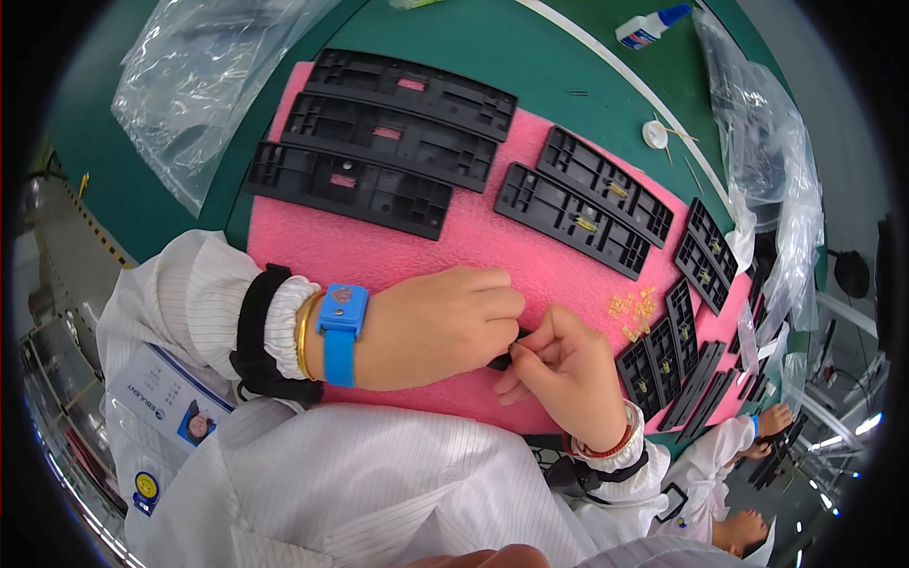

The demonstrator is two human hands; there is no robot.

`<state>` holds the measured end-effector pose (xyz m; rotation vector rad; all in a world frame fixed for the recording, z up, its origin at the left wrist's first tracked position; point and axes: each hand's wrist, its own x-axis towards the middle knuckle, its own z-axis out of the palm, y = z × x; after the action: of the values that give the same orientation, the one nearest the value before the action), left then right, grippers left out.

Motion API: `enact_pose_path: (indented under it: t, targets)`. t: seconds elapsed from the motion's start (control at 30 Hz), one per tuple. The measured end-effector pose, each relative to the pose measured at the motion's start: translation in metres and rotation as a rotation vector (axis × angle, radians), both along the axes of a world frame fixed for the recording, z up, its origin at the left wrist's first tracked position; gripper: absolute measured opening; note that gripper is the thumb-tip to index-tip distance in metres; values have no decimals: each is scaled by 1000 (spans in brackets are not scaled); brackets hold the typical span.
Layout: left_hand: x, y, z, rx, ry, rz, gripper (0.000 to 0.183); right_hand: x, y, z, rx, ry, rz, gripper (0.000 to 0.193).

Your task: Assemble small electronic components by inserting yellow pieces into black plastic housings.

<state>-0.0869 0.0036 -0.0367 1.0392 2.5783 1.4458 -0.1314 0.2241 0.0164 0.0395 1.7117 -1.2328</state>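
My left hand (450, 327) is closed over the pink foam mat (379, 256), its fingers curled and partly out of sight. Just right of it, my right hand (568, 374) pinches with thumb and forefinger, the tips meeting my left fingers. A small dark part (500, 362) shows between the two hands; most of it is covered, so its kind cannot be made out. Beyond my left hand lie three long black plastic panels (350, 192), each with a cutout. Two shorter black panels (568, 220) with yellowish clear pieces sit beyond my right hand. Loose yellow clear pieces (632, 310) are scattered beside it.
More black panels (705, 256) spread along the mat's right side. A glue bottle (649, 28) with a blue cap and a small white round dish (654, 134) with thin sticks stand on the green table (559, 71). Plastic bags (204, 90) lie at both sides. Another person's hand (775, 418) shows at the right.
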Motion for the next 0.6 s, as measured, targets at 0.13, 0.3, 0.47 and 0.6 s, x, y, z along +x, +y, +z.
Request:
enact_pose_path:
  t: [0.13,0.3,0.47,0.6]
  targets:
    - [1,0,-3,-5,62,5,13,0,-2,2,1,-19,-2,10]
    - [2,1,-6,25,78,44,15,-2,-3,2,14,2,15,12]
    - [2,2,-5,56,42,52,15,-1,-2,2,10,0,-5,11]
    - [2,2,-3,61,55,51,15,1,-3,1,3,21,-21,10]
